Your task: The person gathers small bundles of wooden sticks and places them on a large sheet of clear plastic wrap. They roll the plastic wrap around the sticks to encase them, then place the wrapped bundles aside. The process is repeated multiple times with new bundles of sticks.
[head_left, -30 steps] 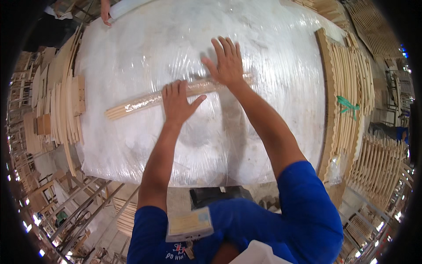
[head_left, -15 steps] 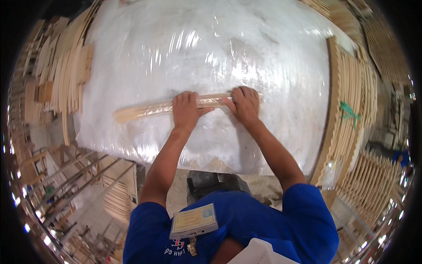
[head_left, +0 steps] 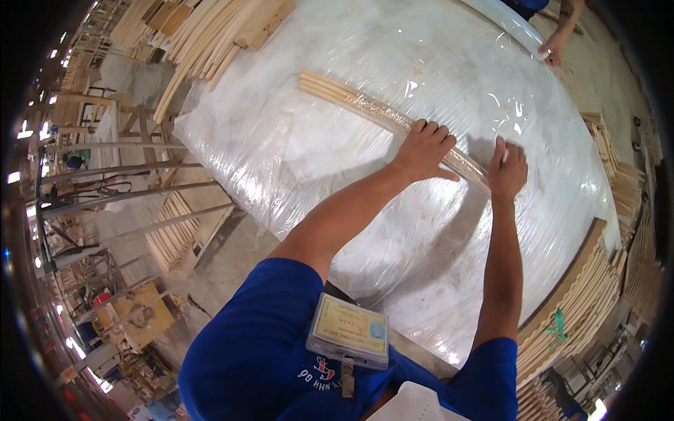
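Note:
A long bundle of thin pale wooden sticks [head_left: 351, 98], wrapped in clear film, lies across a big table covered with clear plastic sheet [head_left: 295, 140]. My left hand [head_left: 425, 149] rests palm down on the bundle near its right part, fingers curled over it. My right hand [head_left: 507, 168] grips the bundle's right end, fingers closed around it. Both forearms reach up from my blue-shirted body at the lower edge.
Stacks of curved wooden slats [head_left: 203, 28] sit at the table's far left, and more slats [head_left: 583, 302] line its right edge. Another person's hand [head_left: 554, 48] touches the plastic at the far right. Metal racks [head_left: 105, 175] and wooden parts stand on the floor at left.
The view has swung, so the bundle now runs diagonally. Both hands went from flat pressing on it to holding its right part, the right hand now at the very end.

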